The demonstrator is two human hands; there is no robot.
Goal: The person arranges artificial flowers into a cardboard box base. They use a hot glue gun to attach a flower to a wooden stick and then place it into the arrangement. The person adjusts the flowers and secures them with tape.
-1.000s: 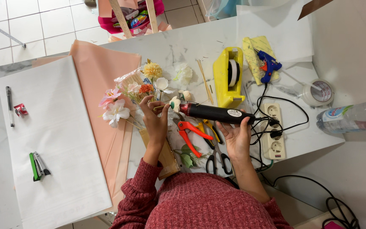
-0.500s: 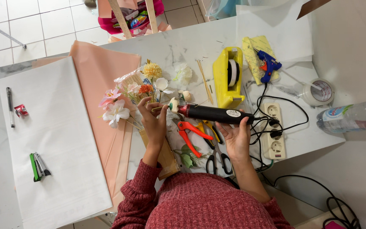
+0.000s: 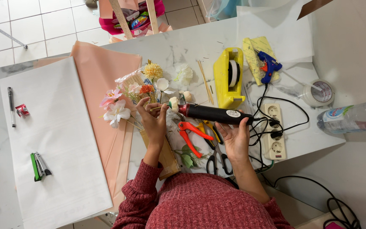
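My right hand grips a long black heat tool with a red collar, its tip pointing left. At that tip my left hand pinches a thin wooden stick with a small cream bud. Behind my left hand lies a bunch of artificial flowers: pink, white, orange and yellow blooms, partly wrapped in clear film. Red-handled pliers and black scissors lie on the marble table under the tool.
Peach wrapping paper and a large white sheet cover the left. On that sheet: a pen, a green stapler. Yellow tape dispenser, blue glue gun, power strip, tape roll, water bottle at right.
Both hands and the black tool stay almost in place; the tool's tip remains at the cream bud.
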